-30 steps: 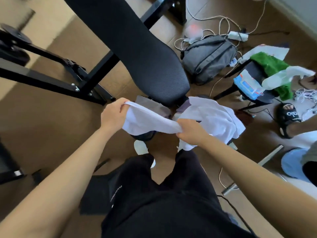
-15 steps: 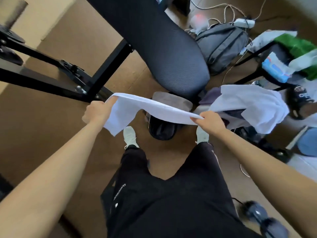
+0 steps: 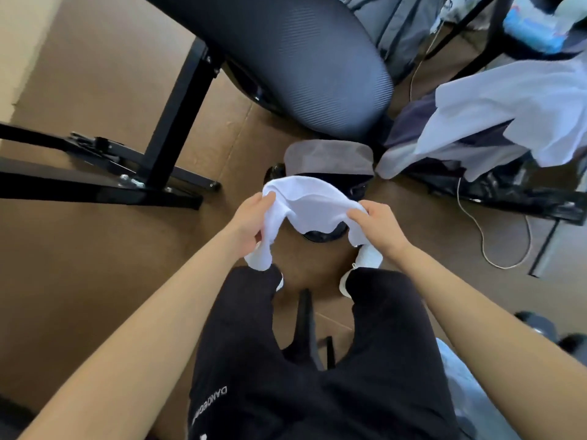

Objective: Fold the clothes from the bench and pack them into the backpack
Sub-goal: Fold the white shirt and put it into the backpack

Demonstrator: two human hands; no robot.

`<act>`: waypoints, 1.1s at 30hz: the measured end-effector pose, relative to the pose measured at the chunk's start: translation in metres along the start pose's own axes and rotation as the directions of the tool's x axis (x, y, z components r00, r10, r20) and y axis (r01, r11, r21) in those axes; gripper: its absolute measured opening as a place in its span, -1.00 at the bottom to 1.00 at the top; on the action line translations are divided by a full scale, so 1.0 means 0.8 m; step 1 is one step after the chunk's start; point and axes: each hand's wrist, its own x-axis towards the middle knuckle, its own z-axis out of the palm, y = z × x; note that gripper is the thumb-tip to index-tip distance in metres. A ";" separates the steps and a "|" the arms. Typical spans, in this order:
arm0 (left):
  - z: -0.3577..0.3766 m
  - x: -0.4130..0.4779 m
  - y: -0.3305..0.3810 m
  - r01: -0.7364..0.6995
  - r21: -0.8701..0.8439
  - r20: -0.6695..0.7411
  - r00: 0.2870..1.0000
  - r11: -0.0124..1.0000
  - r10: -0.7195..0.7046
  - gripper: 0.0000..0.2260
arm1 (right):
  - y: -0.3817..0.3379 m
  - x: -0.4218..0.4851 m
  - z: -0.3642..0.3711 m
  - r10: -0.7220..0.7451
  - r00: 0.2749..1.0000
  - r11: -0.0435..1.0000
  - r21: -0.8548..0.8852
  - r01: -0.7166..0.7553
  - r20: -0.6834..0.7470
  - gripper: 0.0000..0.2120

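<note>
At the centre of the frame, your two hands have come close together. Half a second ago they held the cloth stretched wide; now the left hand [image 3: 251, 220] and the right hand [image 3: 378, 227] stand near each other. Each pinches an edge of the white garment [image 3: 313, 203] between thumb and curled fingers. The cloth has gone from a taut band to a slack hump arching between the hands, and a loose end hangs below the left hand, over your dark trousers [image 3: 317, 360].

You appear to be making a fold, bringing one half towards the other. It is not flat yet, and nothing supports the cloth from below.

Your view has also swung downward. The grey backpack [image 3: 397, 23] is now cut by the upper edge, right of the black padded seat [image 3: 301, 58] and well apart from the garment. More clothes [image 3: 508, 100] lie heaped at the right, unfolded, so most of the task probably remains.
</note>
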 end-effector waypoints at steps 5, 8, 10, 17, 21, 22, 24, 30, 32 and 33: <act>0.043 0.068 -0.064 -0.111 -0.058 0.059 0.992 0.992 0.114 -0.44 | 0.070 0.033 0.050 -0.183 0.978 0.979 0.108 0.172 0.102 -0.55; 0.069 0.103 -0.098 -0.200 -0.098 0.045 0.978 0.975 0.206 -0.47 | 0.108 0.049 0.079 -0.267 0.955 0.960 0.121 0.252 0.129 -0.59; 0.082 0.121 -0.121 -0.217 -0.128 -0.035 0.976 0.968 0.215 -0.54 | 0.135 0.057 0.099 -0.313 0.940 0.948 0.115 0.298 0.136 -0.65; 0.087 0.122 -0.207 -0.391 -0.237 0.073 0.906 0.889 0.418 -0.71 | 0.203 0.036 0.141 -0.426 0.904 0.885 0.214 0.413 0.021 -0.67; 0.077 0.068 -0.250 -0.654 -0.101 0.276 0.706 0.750 0.652 -0.79 | 0.225 -0.010 0.157 -0.336 0.937 0.825 0.451 0.341 -0.093 -0.64; 0.070 0.058 -0.262 -0.728 -0.007 0.277 0.657 0.685 0.701 -0.82 | 0.228 -0.024 0.161 -0.301 0.948 0.797 0.517 0.311 -0.106 -0.66; 0.060 0.040 -0.282 -0.814 0.169 0.291 0.580 0.556 0.761 -0.84 | 0.230 -0.049 0.169 -0.260 0.961 0.759 0.597 0.261 -0.090 -0.73; 0.048 0.012 -0.311 -0.845 0.278 0.250 0.523 0.457 0.815 -0.91 | 0.227 -0.096 0.170 -0.271 0.961 0.685 0.689 0.237 -0.061 -0.74; 0.052 0.005 -0.307 -0.838 0.268 0.221 0.534 0.476 0.816 -0.92 | 0.228 -0.104 0.166 -0.300 0.953 0.667 0.704 0.243 -0.044 -0.78; 0.054 0.004 -0.304 -0.835 0.264 0.221 0.539 0.482 0.813 -0.93 | 0.229 -0.106 0.164 -0.315 0.948 0.676 0.692 0.254 -0.041 -0.79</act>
